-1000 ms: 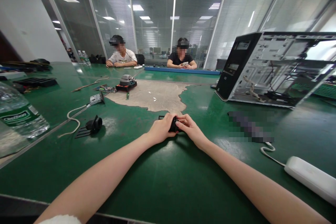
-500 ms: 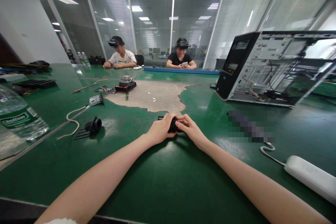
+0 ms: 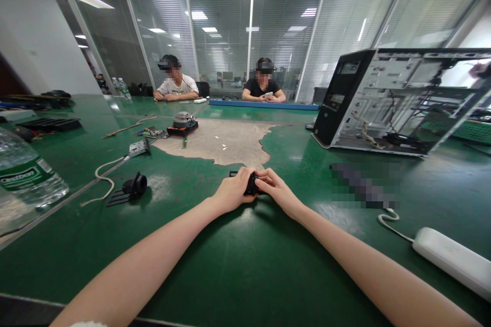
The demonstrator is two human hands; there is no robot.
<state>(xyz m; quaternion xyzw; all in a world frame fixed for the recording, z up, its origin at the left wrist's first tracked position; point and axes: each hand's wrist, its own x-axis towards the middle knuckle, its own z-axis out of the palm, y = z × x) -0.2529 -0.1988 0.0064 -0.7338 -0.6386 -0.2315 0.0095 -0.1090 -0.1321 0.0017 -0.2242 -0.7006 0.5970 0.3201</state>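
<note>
Between my two hands, just above the green table [image 3: 245, 276], is a small black plastic part [image 3: 251, 184]. My left hand [image 3: 235, 190] is closed around its left side, and a slotted end of it sticks out beyond the knuckles. From the other side, my right hand [image 3: 276, 189] pinches it with thumb and fingers. My fingers hide most of its shape. A similar black plastic part [image 3: 134, 186], with a round collar and flat prongs, lies on the table to the left.
At right stand an opened computer case [image 3: 345, 102] and a white power bank [image 3: 448, 260] with a cable. A water bottle [image 3: 30, 173] is at left. A metal bracket [image 3: 138, 148] and a dome-topped device [image 3: 184, 121] lie further back. Two people [image 3: 264, 84] sit across the table.
The view has shifted very slightly. Both hands keep the same hold on the black plastic part, with hardly any visible movement.
</note>
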